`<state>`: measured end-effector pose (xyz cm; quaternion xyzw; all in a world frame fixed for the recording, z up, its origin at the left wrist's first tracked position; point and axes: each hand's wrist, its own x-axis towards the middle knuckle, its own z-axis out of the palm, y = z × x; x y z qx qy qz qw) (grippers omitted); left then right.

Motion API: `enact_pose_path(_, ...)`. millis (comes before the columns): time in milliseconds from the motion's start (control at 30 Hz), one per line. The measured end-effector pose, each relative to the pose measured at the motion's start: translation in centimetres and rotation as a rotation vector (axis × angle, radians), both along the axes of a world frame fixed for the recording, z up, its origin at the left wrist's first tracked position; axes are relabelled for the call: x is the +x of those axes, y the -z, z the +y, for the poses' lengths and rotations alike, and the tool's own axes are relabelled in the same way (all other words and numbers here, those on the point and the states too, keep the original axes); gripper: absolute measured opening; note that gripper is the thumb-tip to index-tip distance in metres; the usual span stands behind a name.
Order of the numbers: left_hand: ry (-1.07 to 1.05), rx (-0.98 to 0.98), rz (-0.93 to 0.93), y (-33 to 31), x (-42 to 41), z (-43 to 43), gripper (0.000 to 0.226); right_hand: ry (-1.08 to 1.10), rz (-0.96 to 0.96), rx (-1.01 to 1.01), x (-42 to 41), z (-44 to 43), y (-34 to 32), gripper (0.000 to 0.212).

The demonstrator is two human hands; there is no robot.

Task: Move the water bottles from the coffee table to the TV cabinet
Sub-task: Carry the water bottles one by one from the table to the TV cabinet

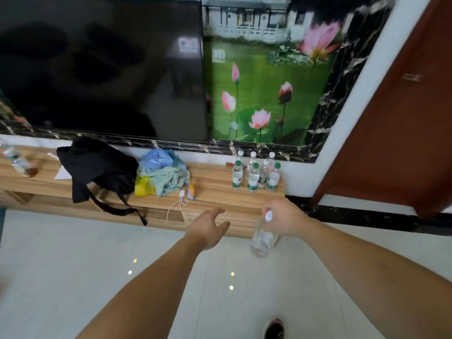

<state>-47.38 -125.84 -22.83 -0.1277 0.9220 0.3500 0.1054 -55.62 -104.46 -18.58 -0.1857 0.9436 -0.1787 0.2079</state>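
Lower right of centre, the right hand (283, 217) pinches a clear bottle (263, 239) by its white-capped neck, fingers partly hiding the cap; left hand (209, 227) spread, empty; bottle cluster (255, 173) on the TV cabinet (215, 192), rear ones half hidden; another bottle (17, 161) at left, blurred.

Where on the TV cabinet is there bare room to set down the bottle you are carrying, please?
On the TV cabinet, bare wood lies between the clothes pile and the bottle cluster, and along the front edge before that cluster. The left half is crowded by the black bag.
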Motion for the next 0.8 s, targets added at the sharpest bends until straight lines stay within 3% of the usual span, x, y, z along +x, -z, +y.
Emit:
enact_pose_path(233,-0.075,-0.04,-0.063,1.5,-10.7,-0.5,0.047,-0.023,-0.1,0.061,-12.5,1.2,4.0,0.02)
enact_pose_path(500,-0.106,-0.016,-0.092,2.8,-21.0,-2.9,0.048,-0.125,-0.076,0.233,-23.5,-2.0,4.8,0.017)
enact_pose_path(800,-0.024,-0.004,-0.115,5.2,-32.0,-8.1,0.052,-0.024,-0.146,0.236,-33.0,-7.7,7.0,0.022)
